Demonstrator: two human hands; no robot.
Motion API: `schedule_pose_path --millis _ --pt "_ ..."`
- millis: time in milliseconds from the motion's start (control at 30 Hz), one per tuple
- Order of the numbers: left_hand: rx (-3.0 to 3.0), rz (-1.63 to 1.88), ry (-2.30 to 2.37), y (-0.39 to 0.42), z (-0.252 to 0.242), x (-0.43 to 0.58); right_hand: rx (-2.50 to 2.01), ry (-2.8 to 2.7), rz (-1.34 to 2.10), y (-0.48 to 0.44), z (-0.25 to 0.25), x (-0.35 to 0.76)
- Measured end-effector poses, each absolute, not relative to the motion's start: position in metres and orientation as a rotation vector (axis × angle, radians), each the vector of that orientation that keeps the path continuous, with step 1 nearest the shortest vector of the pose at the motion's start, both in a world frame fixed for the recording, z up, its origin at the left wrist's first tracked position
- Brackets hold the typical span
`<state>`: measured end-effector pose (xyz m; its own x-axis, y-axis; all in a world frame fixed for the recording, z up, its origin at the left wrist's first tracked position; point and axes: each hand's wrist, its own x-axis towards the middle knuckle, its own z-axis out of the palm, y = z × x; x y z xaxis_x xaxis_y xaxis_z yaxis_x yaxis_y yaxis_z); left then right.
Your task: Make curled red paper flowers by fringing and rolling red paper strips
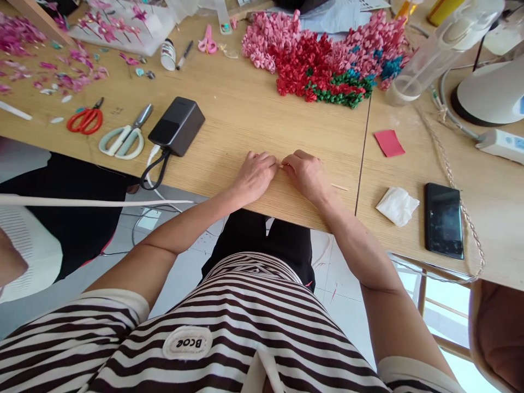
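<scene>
Holding a small piece point(280, 166) at the fingertips

Left hand point(257, 173) and right hand point(306, 173) meet over the table point(229, 103), near its front edge. Fingers on each hand are curled nearly closed, with the small piece held at the fingertips in between. Visible part of the piece: narrow, pale, pinkish; full shape is hidden by the fingers. A thin, straight, pale stick point(339, 187) lies on the table beside the right wrist.
</scene>
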<state>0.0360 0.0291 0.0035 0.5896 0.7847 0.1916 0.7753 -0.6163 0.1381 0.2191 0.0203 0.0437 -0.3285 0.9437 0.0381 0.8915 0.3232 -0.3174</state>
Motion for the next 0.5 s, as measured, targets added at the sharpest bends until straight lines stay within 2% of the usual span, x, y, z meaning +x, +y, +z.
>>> schedule_pose_path --millis 400,500 --pt "2.789 0.329 1.384 0.036 0.004 0.041 -1.728 -2.386 0.387 0.02 0.05 0.225" --pt "2.74 0.435 1.418 0.037 0.007 0.037 -1.749 -2.386 0.419 0.021 0.051 0.227"
